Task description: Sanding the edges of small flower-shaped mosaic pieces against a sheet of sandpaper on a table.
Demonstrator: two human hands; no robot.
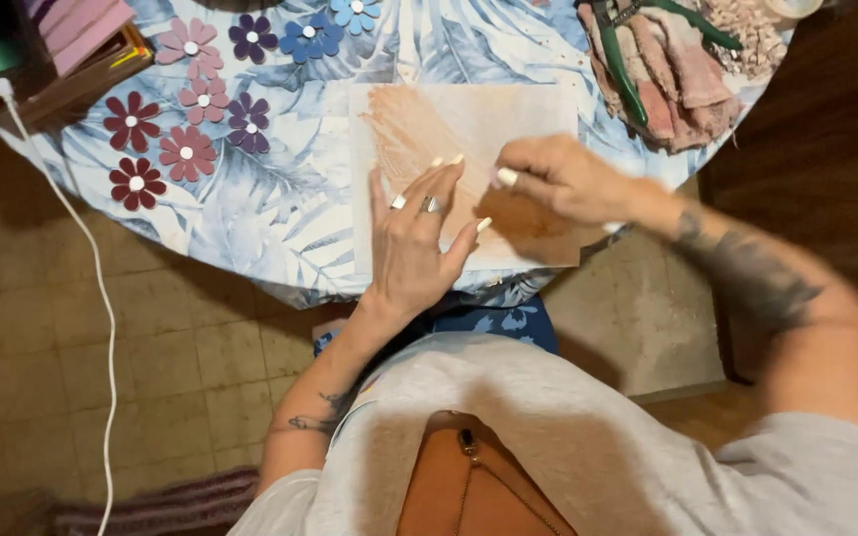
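Paper (528,119), a single pale sheet streaked with tan and brown colour, lies flat on the round table's leaf-print cloth (280,199). Its long axis runs left to right across the view, and its near edge reaches the table's rim by the person's body. The brush-like streaks fan out from the sheet's far left corner toward the darker brown patch at its near right.

Left hand (419,233) rests palm down on the sheet with fingers spread and slack, gripping nothing; two rings sit on its fingers. Right hand (558,179) hovers just to the right of it over the brown patch, fingertips pinched together, though whether anything small is caught between them cannot be told through the blur.

Far to the left of the left hand, nine flower cut-outs (186,149) with white centres lie on the cloth: dark red, pink, purple and blue. Beyond the right hand, one pair of green-handled pliers (628,69) rests on a pink cloth (682,84). One white cable (96,298) drops from the table's far left edge down across the tiled floor.
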